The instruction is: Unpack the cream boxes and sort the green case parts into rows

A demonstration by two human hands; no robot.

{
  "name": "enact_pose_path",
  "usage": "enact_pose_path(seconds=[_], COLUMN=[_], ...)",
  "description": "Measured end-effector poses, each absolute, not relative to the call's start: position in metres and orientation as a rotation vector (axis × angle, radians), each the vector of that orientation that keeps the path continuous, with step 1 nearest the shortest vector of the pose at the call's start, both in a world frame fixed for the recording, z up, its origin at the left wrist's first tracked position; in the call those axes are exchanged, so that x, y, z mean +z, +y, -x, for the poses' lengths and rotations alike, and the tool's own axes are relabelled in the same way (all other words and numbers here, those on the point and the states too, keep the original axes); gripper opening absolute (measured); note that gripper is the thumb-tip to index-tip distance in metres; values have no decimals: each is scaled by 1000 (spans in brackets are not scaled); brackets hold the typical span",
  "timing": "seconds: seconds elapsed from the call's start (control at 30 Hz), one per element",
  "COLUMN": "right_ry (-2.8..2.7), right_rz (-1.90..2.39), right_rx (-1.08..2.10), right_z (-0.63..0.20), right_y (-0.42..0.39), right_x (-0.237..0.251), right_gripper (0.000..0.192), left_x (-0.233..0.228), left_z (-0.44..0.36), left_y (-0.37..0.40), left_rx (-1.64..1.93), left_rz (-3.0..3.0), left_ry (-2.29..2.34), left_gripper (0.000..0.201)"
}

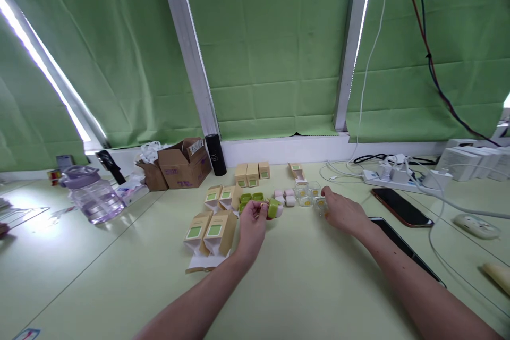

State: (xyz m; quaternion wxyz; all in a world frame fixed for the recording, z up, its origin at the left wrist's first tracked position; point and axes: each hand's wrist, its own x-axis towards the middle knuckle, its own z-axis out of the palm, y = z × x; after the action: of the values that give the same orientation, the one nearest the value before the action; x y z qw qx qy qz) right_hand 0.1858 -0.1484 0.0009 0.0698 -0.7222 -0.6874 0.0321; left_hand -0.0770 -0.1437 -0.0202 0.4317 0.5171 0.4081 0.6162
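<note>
My left hand (252, 220) is closed on a small green case (274, 207), held just above the pale green table (303, 287). My right hand (343, 211) rests on the table with its fingers reaching into a cluster of small clear cases (307, 195); whether it grips one I cannot tell. Several pink cases (287, 197) and green cases (251, 198) lie between the two hands. Open tan cartons (213, 231) with green labels stand left of my left hand, and more cartons (223, 196) sit just behind them.
Three shut tan cartons (252, 174) line the back by a black cylinder (215, 154) and brown cardboard boxes (181, 169). A clear water jug (92, 195) stands at left. At right lie two phones (400, 206), a power strip (392, 176) with cables and a mouse (477, 225).
</note>
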Motion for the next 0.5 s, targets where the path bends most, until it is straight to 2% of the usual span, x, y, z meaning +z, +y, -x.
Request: enact_pose_path(seconds=[0.33,0.5], right_ry=[-2083,-2017], right_rz=[2164,2001], right_rx=[127,-165], right_z=[-187,-183], right_y=[-150,-154], right_x=[1,8], right_gripper=[55,64], left_x=[-20,-16], left_z=[77,77], left_y=[-143,-148], left_rx=[1532,1495], left_rz=[-1280,-1216], left_ry=[1006,972], left_gripper=[43,42])
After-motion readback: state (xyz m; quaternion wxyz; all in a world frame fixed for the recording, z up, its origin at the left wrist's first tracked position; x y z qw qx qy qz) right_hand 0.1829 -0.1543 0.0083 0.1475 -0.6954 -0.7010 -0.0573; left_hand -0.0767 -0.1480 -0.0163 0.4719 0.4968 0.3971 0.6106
